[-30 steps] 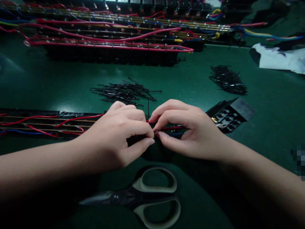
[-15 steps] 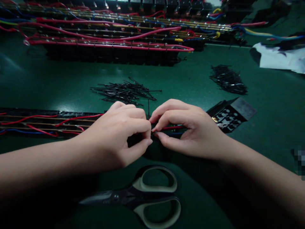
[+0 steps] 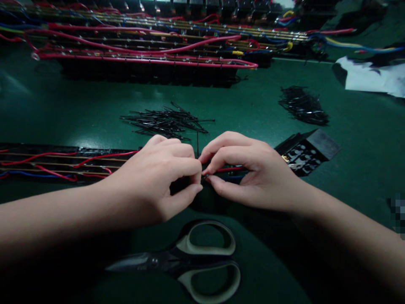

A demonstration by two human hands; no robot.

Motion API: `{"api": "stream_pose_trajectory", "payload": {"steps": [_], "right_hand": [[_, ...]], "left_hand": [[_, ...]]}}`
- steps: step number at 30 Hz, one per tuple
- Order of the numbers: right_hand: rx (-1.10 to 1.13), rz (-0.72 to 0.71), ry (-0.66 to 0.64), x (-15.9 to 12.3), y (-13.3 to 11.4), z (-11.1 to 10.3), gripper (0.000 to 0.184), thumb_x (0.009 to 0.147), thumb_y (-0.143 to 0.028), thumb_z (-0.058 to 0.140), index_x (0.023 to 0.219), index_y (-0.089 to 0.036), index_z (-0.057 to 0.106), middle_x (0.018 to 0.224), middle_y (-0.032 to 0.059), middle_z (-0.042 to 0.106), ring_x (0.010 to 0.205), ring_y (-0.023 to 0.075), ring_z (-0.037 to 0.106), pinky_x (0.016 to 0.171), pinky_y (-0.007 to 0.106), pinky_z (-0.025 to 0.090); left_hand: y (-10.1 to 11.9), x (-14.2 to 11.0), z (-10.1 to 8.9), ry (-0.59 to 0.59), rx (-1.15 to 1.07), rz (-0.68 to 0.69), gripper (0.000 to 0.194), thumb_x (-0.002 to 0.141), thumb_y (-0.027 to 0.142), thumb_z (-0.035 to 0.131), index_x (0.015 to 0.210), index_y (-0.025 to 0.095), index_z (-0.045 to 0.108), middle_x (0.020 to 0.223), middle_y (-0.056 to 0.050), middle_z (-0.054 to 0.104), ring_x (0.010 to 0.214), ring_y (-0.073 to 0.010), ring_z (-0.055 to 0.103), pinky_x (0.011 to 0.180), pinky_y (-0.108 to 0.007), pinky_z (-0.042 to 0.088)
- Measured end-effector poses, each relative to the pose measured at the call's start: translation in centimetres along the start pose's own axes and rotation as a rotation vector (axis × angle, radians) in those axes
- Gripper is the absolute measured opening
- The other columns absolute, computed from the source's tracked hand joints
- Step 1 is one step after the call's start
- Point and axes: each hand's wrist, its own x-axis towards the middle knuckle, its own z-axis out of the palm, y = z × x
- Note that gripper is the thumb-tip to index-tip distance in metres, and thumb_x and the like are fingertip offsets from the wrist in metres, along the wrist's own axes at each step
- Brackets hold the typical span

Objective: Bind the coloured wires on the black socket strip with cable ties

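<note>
Our left hand is curled over a long black wired assembly, thumb close to the bent fingers; we cannot tell what, if anything, it holds. Our right hand, just beside it, pinches a small dark piece between thumb and forefinger. The assembly lies on the green table, running beneath our hands. Scissors lie nearer us; a pile of black cable ties lies just beyond.

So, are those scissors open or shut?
They look shut: the scissors' blades show as one narrow point, and the two handle loops lie close together. Shadow darkens the blade's lower edge.
</note>
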Motion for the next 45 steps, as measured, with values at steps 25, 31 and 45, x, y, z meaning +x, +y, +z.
{"api": "stream_pose_trajectory", "payload": {"steps": [25, 31, 45], "right_hand": [[-0.018, -0.034, 0.004, -0.13, 0.25, 0.10, 0.015, 0.084, -0.005, 0.067, 0.081, -0.019, 0.069, 0.092, 0.0054, 0.075, 0.092, 0.0164, 0.069, 0.081, 0.028, 0.057], [-0.032, -0.044, 0.008, -0.03, 0.40, 0.23, 0.013, 0.084, -0.004, 0.067, 0.081, -0.017, 0.069, 0.092, 0.0061, 0.075, 0.092, 0.0165, 0.069, 0.083, 0.029, 0.056], [-0.051, -0.043, 0.008, -0.14, 0.17, 0.22, 0.014, 0.084, -0.003, 0.066, 0.080, -0.015, 0.069, 0.092, 0.0072, 0.075, 0.092, 0.0162, 0.068, 0.085, 0.028, 0.055]], "left_hand": [[-0.18, 0.13, 0.10, 0.003, -0.035, 0.009, 0.021, 0.093, 0.018, 0.053, 0.076, 0.020, 0.063, 0.077, 0.002, 0.060, 0.076, -0.0154, 0.053, 0.076, -0.035, 0.034], [-0.17, 0.17, 0.04, 0.006, -0.048, 0.016, 0.020, 0.094, 0.017, 0.053, 0.076, 0.019, 0.062, 0.077, 0.003, 0.058, 0.076, -0.0146, 0.052, 0.076, -0.034, 0.034], [-0.11, 0.18, -0.12, -0.006, -0.056, 0.011, 0.020, 0.095, 0.018, 0.052, 0.077, 0.019, 0.062, 0.078, 0.003, 0.058, 0.078, -0.0144, 0.053, 0.076, -0.034, 0.034]]}}
